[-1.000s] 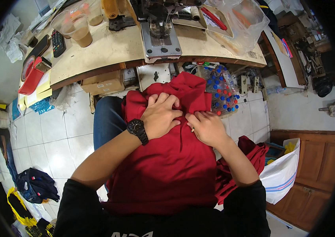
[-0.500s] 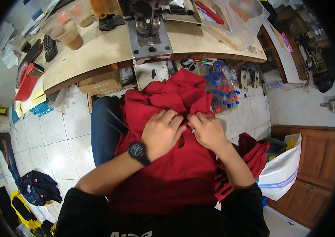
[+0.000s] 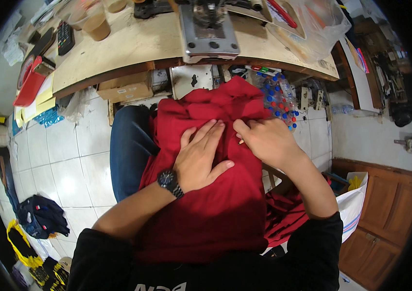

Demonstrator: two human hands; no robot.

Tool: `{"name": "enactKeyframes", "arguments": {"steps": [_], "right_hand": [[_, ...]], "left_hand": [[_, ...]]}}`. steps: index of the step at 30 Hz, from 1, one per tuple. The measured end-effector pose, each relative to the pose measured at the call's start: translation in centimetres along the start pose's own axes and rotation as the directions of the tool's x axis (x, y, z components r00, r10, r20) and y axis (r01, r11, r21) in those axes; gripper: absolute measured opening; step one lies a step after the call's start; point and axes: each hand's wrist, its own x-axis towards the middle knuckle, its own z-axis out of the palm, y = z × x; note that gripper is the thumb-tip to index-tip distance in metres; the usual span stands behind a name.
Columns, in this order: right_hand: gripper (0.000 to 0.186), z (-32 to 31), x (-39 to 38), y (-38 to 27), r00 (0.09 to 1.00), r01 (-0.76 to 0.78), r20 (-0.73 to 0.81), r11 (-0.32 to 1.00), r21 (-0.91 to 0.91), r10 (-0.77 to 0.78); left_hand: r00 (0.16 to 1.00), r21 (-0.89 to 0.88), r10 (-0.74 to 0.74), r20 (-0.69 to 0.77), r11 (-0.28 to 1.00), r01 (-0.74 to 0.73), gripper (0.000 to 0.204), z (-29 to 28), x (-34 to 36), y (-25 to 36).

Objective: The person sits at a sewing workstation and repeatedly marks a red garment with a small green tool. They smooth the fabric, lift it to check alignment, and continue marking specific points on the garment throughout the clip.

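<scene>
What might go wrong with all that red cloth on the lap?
The red cloth is bunched toward its far end, so a fold could shift unnoticed beyond the left hand lying flat on it. The small pale thing poking from the right hand might snag or mark the cloth.

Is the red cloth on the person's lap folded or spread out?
Mostly spread: the red cloth lies wide beneath the left hand, but its far end is bunched in loose folds.
</scene>
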Motion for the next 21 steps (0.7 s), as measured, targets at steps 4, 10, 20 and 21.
{"name": "enactKeyframes", "arguments": {"steps": [4, 10, 20, 21], "right_hand": [[0.027, 0.5, 0.4, 0.3, 0.998, 0.058, -0.01, 0.997, -0.042, -0.058], [0.028, 0.7, 2.4, 0.6, 0.995, 0.002, 0.096, 0.999, -0.039, 0.002], [0.032, 0.1, 4.5, 1.4, 0.966, -0.016, 0.257, 1.0, -0.003, 0.016], [0.033, 0.3, 4.5, 1.6, 0.96, -0.03, 0.28, 0.999, 0.016, 0.024]], "left_hand": [[0.996, 0.012, 0.07, 0.06, 0.997, -0.071, 0.096, 0.1, 1.2, -0.9], [0.993, 0.113, 0.116, 0.0, 0.987, -0.116, 0.092, -0.3, -0.8, 1.6], [0.944, 0.139, 0.182, 0.276, 0.964, -0.226, 0.086, 1.3, -5.1, 3.2], [0.95, 0.101, 0.193, 0.245, 0.969, -0.223, 0.082, 1.3, -5.0, 3.2]]}}
